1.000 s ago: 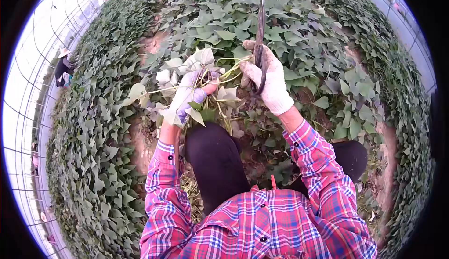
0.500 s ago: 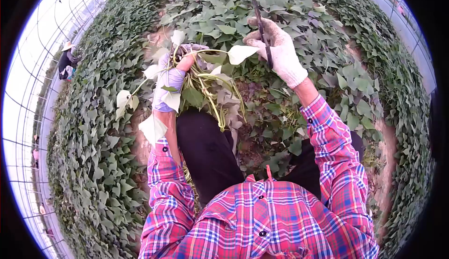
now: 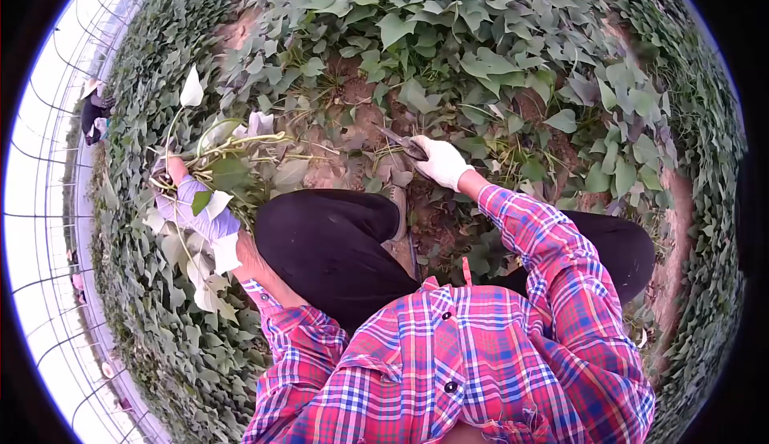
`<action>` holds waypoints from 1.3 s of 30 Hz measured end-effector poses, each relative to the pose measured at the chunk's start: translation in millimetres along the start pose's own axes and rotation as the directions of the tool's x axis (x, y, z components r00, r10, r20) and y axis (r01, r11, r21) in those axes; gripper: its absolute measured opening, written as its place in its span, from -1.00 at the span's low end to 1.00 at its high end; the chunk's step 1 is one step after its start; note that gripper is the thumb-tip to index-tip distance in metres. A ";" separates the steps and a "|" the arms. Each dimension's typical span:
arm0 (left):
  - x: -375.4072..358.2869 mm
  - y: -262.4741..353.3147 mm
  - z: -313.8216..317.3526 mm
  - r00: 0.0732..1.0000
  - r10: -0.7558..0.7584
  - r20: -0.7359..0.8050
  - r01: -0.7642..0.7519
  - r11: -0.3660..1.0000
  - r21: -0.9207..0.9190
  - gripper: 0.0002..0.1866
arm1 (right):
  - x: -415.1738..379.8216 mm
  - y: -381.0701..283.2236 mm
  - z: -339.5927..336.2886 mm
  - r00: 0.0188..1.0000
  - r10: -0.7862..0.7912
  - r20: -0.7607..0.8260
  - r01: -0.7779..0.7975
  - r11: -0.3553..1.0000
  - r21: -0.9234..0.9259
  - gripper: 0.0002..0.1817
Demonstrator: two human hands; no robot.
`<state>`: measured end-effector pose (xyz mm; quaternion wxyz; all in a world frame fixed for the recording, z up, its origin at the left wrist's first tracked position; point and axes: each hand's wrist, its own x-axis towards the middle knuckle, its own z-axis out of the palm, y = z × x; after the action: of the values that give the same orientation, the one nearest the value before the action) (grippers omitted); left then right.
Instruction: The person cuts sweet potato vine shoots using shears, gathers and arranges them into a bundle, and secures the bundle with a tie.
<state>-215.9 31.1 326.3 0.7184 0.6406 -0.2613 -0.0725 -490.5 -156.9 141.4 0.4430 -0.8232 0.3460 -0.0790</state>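
Leafy vines [image 3: 448, 11] are spread beyond and around the left grip [image 3: 183, 191] and right grip [image 3: 442, 163]. A person in dark clothing [image 3: 94, 115] is seen well apart, past the left grip on its outer side (small at the edge, activity can't be made out). A plaid shirt [image 3: 408, 332] is worn, near side of both grips; black trousers [image 3: 328, 240] are seen between the grips, a knee just beside the left forearm. Bare soil [image 3: 324, 175] is exposed between the grips. A bunch of leafy stems [image 3: 230, 173] is held in the left grip, purple-gloved and closed round it; stem ends are pointed toward the right grip, pale leaves are hung about the wrist. A dark bladed tool [image 3: 408, 147] is held in the right grip, white-gloved and narrow around the handle, blade pointed leftward, apart from the bunch.
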 end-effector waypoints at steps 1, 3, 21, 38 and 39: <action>-8.6 -1.0 -8.8 1.000 -0.015 -0.014 0.015 1.000 0.011 -0.73 | 2.2 2.7 10.0 0.999 -0.007 0.045 0.011 0.997 -0.077 -0.53; -22.3 -8.1 -19.2 0.998 -0.057 -0.037 0.059 0.997 0.049 -0.73 | 19.0 18.1 32.0 0.987 -0.116 0.110 0.135 0.973 -0.187 -0.53; -71.2 -25.4 -53.4 0.980 -0.178 -0.092 0.185 0.980 0.072 -0.75 | 30.5 61.9 68.7 0.965 -0.187 0.184 0.238 0.919 -0.315 -0.44; -18.4 -0.6 -10.0 0.987 -0.103 0.126 0.103 0.995 0.013 -0.77 | 26.5 2.9 -18.1 0.975 -0.062 -0.213 0.085 0.991 0.103 -0.46; -14.0 6.3 -0.7 0.981 -0.094 0.170 0.097 0.995 -0.007 -0.77 | 31.8 -19.4 -30.8 0.964 -0.064 -0.257 0.125 0.965 0.229 -0.46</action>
<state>-229.0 38.9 328.3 0.6941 0.6385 -0.2898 -0.1629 -470.5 -190.9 169.3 0.4894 -0.7622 0.3464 -0.2441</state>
